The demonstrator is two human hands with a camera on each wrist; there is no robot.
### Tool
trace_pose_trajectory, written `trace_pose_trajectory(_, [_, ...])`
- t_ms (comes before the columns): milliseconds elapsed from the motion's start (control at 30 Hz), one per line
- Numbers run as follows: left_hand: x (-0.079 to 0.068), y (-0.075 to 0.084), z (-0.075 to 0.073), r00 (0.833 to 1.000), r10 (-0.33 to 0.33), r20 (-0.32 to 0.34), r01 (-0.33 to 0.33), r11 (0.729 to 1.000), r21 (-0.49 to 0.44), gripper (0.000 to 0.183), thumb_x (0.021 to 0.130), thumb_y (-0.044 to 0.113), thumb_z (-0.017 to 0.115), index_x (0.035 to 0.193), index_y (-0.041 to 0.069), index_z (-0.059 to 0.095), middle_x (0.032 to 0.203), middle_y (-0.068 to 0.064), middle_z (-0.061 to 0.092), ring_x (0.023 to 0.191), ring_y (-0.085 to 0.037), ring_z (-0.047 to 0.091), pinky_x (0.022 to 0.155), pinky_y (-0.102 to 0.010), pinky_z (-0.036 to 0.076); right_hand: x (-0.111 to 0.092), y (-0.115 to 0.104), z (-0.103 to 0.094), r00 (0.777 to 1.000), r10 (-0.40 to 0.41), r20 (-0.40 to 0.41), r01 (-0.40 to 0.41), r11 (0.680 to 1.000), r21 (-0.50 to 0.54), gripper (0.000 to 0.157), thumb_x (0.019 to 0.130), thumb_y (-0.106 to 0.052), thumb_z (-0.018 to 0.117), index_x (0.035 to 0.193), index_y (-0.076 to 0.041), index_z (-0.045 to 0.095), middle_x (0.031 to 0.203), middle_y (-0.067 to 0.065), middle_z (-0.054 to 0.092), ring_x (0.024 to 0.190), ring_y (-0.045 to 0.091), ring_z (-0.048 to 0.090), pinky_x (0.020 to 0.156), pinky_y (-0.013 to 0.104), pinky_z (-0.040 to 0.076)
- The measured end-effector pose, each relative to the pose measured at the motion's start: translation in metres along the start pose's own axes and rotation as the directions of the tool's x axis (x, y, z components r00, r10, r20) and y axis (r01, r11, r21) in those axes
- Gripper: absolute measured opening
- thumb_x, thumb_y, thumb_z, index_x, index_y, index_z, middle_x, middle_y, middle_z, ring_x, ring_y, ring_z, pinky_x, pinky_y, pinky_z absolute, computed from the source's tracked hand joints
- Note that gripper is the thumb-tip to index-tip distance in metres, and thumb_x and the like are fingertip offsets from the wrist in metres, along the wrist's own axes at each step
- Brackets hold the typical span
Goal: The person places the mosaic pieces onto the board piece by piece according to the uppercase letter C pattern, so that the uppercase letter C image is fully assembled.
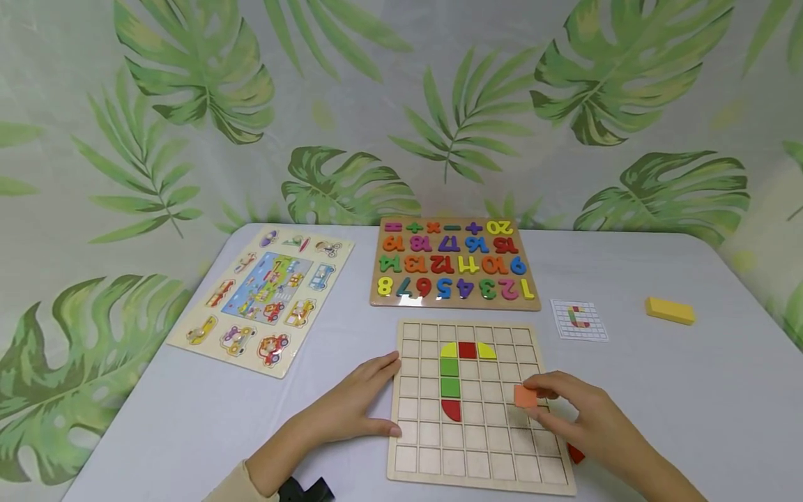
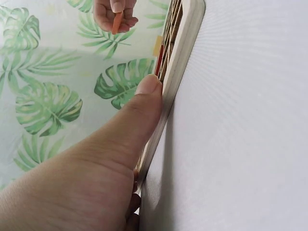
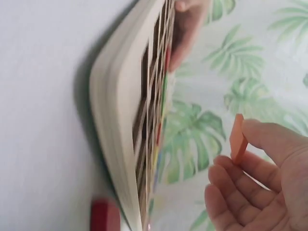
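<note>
My right hand (image 1: 580, 411) pinches an orange square tile (image 1: 525, 396) between thumb and fingertips, held above the right side of a wooden grid board (image 1: 478, 464). In the right wrist view the tile (image 3: 237, 139) is seen nearly edge-on, the other fingers loosely bent below it. At the board's left edge rests my left hand (image 1: 351, 401), fingers extended and spread, with the thumb (image 2: 149, 86) on the rim in the left wrist view. Tiles on the grid form a partial curve: yellow rounded corners (image 1: 449, 350), red square (image 1: 467, 350), green squares (image 1: 449, 376) and a red rounded corner (image 1: 452, 409).
Beside the board's right edge lies a red piece (image 1: 575, 453), partly covered by my right hand. A pattern card (image 1: 580, 321) and yellow block (image 1: 670, 311) lie farther right. Behind are a number puzzle (image 1: 375, 296) and a vehicle puzzle (image 1: 232, 355). A black object (image 1: 307, 490) shows near my left wrist.
</note>
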State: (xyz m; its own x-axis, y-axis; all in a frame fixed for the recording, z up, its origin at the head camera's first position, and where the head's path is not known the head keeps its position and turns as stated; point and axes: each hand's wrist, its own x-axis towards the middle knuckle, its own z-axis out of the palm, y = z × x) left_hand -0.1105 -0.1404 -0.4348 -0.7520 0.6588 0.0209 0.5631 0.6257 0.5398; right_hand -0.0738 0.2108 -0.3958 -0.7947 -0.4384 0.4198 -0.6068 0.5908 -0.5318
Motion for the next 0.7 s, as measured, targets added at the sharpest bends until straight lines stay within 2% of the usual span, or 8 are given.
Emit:
trace_pose_trajectory(267, [0.001,0.0,0.0,1.0,0.002,-0.001,-0.002,1.0,0.002,0.097,0.071,0.062,0.059,0.143,0.006,0.023,0.148,-0.003,0.015,0.133,-0.02,0.015,0.105,-0.038,0.021,0.013,-0.002,0.035,0.991,-0.129,0.034,0.124,0.986,0.111,0.031,0.073,-0.008,0.074,0.101,-0.016,0.062,0.099,-0.009,0.058,0.088,0.008,0.056,0.079,0.011,0.041])
trace_pose_trajectory(400, [0.0,0.0,0.0,1.0,0.006,-0.001,-0.006,1.0,0.001,0.097,0.072,0.062,0.059,0.142,0.006,0.023,0.148,-0.003,0.015,0.133,-0.02,0.015,0.105,-0.038,0.021,0.011,0.0,0.047,0.992,-0.088,0.087,0.08,0.993,0.086,0.024,0.079,-0.019,0.07,0.101,-0.02,0.062,0.099,-0.014,0.056,0.088,0.005,0.053,0.079,0.011,0.041])
trace_pose_trajectory(500, [0.0,0.0,0.0,1.0,0.006,-0.002,-0.006,1.0,0.001,0.097,0.071,0.062,0.059,0.142,0.006,0.023,0.148,-0.003,0.015,0.133,-0.021,0.015,0.105,-0.038,0.02,0.01,0.001,0.053,0.992,-0.03,0.123,0.023,0.998,0.058,0.022,0.081,-0.027,0.067,0.101,-0.023,0.061,0.097,-0.017,0.054,0.083,0.002,0.049,0.072,0.013,0.042])
trace_pose_trajectory(700, [0.001,-0.001,0.001,1.0,0.004,-0.006,-0.003,1.0,0.009,0.098,0.071,0.062,0.059,0.143,0.006,0.023,0.148,-0.003,0.015,0.133,-0.021,0.015,0.105,-0.038,0.02,0.011,0.001,0.06,0.989,0.022,0.146,-0.026,0.999,0.03,0.023,0.079,-0.03,0.069,0.1,-0.024,0.062,0.093,-0.018,0.051,0.079,0.001,0.045,0.067,0.018,0.042])
